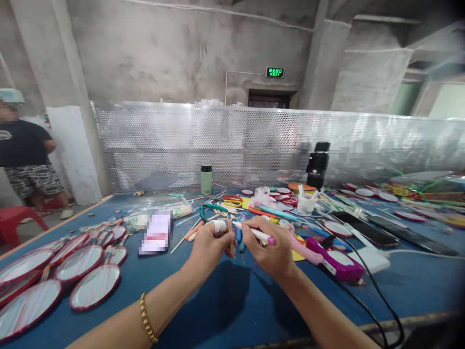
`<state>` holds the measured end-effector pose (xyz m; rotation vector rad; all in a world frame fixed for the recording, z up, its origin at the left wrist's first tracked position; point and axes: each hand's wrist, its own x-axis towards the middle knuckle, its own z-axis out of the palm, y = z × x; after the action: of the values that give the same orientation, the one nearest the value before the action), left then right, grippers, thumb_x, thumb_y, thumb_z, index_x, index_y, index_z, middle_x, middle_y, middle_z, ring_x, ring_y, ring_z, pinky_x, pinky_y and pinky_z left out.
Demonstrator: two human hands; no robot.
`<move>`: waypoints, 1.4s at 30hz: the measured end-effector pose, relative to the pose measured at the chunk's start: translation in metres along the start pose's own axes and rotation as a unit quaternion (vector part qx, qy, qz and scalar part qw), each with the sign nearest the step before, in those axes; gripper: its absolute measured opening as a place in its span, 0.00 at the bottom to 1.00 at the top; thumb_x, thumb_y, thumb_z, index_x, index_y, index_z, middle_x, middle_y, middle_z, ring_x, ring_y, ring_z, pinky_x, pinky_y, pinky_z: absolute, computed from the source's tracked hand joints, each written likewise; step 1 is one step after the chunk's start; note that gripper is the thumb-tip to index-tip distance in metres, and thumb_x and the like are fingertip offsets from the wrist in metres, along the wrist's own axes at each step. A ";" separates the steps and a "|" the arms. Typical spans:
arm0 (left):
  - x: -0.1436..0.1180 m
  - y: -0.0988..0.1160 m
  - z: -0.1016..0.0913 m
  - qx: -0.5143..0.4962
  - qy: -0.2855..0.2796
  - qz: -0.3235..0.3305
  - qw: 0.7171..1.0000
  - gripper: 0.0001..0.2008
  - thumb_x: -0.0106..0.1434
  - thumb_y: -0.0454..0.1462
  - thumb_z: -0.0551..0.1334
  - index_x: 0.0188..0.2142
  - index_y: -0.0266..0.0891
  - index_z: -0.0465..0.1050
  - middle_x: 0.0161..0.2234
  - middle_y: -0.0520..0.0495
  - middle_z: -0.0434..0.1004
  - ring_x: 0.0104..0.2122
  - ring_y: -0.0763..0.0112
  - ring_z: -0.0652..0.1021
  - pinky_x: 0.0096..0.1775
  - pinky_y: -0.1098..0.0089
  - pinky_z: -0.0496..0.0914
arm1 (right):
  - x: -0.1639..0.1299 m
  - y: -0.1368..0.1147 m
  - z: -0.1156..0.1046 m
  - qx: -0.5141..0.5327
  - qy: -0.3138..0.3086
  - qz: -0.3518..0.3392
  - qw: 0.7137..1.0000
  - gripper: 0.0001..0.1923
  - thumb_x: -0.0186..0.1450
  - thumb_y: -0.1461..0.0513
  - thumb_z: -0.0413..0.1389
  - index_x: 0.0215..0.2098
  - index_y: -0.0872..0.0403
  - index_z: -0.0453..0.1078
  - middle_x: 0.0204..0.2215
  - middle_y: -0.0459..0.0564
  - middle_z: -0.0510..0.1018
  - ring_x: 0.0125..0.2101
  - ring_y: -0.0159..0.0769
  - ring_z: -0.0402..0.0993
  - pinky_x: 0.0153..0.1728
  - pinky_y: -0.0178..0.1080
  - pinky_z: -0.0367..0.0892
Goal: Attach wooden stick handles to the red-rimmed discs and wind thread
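Blue felt covers the counter (pixel 232 310), and from the head view both hands meet just above it near the middle. The left hand (pixel 209 245) is curled, its fingers (pixel 222 231) pressed together around a thin wooden stick (pixel 230 238) that stands roughly upright, with a white wrap on one fingertip; a gold bracelet (pixel 147 317) sits on that wrist. The right hand (pixel 271 252) pinches a white pen (pixel 254 233) with a pink cap, held slanted like a writing tool so that its tip points left and touches or nearly touches the stick; I cannot tell whether they make contact. Holding the stick upright in the air seems to give the pen tip free access to its side. So the stick lies between the left fingertips, and the pen runs across the right fingers, its cap sticking out past the thumb side. Red-rimmed round discs (pixel 90 286) lie in overlapping rows at the left, well apart from the hands. Just beyond the hands are more sticks, green pliers (pixel 207 209), and scattered coloured parts. A pink glue gun (pixel 327 257) lies just right of the right hand, its black cord trailing off the counter's edge. A green bottle (pixel 206 179) stands farther back by the perforated metal screen (pixel 254 140). Another person (pixel 25 160) stands at far left beside a red chair (pixel 14 223).
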<state>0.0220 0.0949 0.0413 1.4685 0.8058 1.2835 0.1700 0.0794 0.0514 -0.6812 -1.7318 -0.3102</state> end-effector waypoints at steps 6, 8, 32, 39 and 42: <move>-0.001 0.002 0.001 0.001 -0.001 0.000 1.000 0.09 0.52 0.38 0.64 0.20 0.37 0.68 0.15 0.53 0.71 0.15 0.77 0.71 0.21 0.76 0.69 | -0.001 0.000 0.001 0.012 -0.014 0.003 1.000 0.06 0.65 0.67 0.55 0.30 0.53 0.70 0.22 0.44 0.76 0.21 0.28 0.70 0.24 0.31 0.64; -0.001 0.003 0.001 0.000 0.002 -0.001 1.000 0.09 0.52 0.38 0.64 0.20 0.37 0.68 0.15 0.53 0.71 0.15 0.77 0.71 0.21 0.76 0.69 | -0.001 0.000 0.000 0.009 -0.011 0.003 1.000 0.06 0.65 0.67 0.55 0.30 0.53 0.70 0.22 0.44 0.76 0.21 0.28 0.70 0.24 0.31 0.64; 0.000 0.000 0.000 -0.005 -0.011 0.008 1.000 0.10 0.53 0.39 0.64 0.20 0.36 0.70 0.14 0.52 0.70 0.16 0.76 0.71 0.22 0.75 0.70 | -0.003 0.001 0.000 0.031 -0.019 -0.018 0.999 0.06 0.65 0.68 0.55 0.31 0.54 0.70 0.22 0.44 0.74 0.22 0.27 0.69 0.25 0.31 0.63; -0.001 -0.002 -0.001 0.010 -0.019 0.016 1.000 0.09 0.54 0.38 0.63 0.20 0.36 0.70 0.14 0.53 0.71 0.16 0.76 0.72 0.22 0.75 0.69 | -0.004 0.003 0.001 0.032 -0.025 -0.016 0.999 0.05 0.65 0.68 0.55 0.31 0.54 0.70 0.23 0.44 0.74 0.22 0.28 0.70 0.26 0.31 0.63; 0.000 -0.002 -0.001 0.008 -0.017 0.017 1.000 0.10 0.53 0.38 0.63 0.19 0.37 0.69 0.15 0.53 0.71 0.16 0.76 0.71 0.22 0.75 0.69 | -0.004 0.002 0.001 0.029 -0.024 -0.011 0.999 0.05 0.65 0.68 0.55 0.31 0.54 0.70 0.23 0.44 0.75 0.22 0.27 0.70 0.25 0.31 0.63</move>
<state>0.0215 0.0952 0.0393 1.5196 0.7739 1.2760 0.1710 0.0808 0.0471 -0.6333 -1.7885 -0.2597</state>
